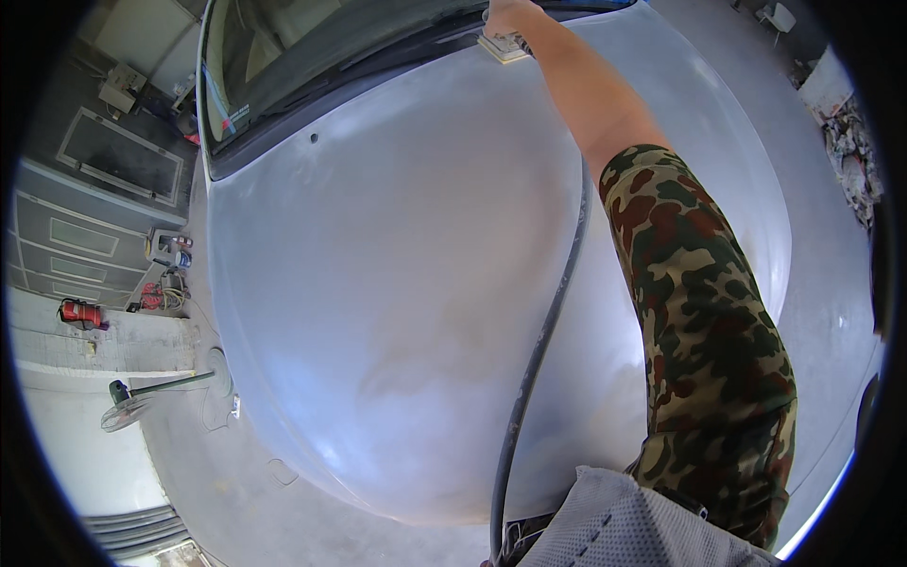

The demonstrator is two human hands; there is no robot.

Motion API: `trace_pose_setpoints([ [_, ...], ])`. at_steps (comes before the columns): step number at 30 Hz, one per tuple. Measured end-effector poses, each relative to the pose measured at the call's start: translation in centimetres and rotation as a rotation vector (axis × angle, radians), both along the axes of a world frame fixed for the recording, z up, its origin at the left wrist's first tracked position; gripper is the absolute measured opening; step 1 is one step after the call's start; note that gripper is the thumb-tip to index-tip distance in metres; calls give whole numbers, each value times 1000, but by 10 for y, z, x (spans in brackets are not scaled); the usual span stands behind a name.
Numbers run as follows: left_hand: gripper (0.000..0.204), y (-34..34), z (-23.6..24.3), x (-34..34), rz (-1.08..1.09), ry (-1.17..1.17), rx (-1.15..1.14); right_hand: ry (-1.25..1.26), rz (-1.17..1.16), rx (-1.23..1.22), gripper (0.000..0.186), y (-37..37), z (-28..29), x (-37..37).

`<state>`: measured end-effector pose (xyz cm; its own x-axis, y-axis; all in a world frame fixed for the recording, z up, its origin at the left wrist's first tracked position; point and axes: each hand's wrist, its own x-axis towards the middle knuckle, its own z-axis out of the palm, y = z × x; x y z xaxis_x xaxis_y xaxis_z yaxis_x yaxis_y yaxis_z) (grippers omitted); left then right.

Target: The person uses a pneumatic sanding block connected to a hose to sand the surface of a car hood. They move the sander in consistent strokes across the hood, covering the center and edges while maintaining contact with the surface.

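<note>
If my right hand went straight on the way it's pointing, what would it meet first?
Probably the windshield, just beyond the sander in your right hand, though depth there is unclear.

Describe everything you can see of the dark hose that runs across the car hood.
The hose is slim, round and dark grey to black, seemingly flexible rubber or plastic, with pale scuffs or dust along it. It forms one long, gentle curve over the grey car hood, from the lower edge of the view up to the right forearm, which hides its upper stretch. Neither end shows, nor is it clear where it touches the hood. No kink shows in the visible stretch.
</note>
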<state>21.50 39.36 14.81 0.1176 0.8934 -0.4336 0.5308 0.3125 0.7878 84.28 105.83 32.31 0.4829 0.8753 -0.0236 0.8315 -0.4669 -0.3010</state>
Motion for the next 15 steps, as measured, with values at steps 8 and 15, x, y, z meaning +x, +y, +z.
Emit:
trace_pose_setpoints([
  [8, 55, -57, 3, 19, 15, 154, 127, -65, 126, -2, 41, 8, -7, 48],
  [15, 57, -75, 15, 12, -50, 304, 211, 68, 168, 67, 33, 42, -6, -80],
])
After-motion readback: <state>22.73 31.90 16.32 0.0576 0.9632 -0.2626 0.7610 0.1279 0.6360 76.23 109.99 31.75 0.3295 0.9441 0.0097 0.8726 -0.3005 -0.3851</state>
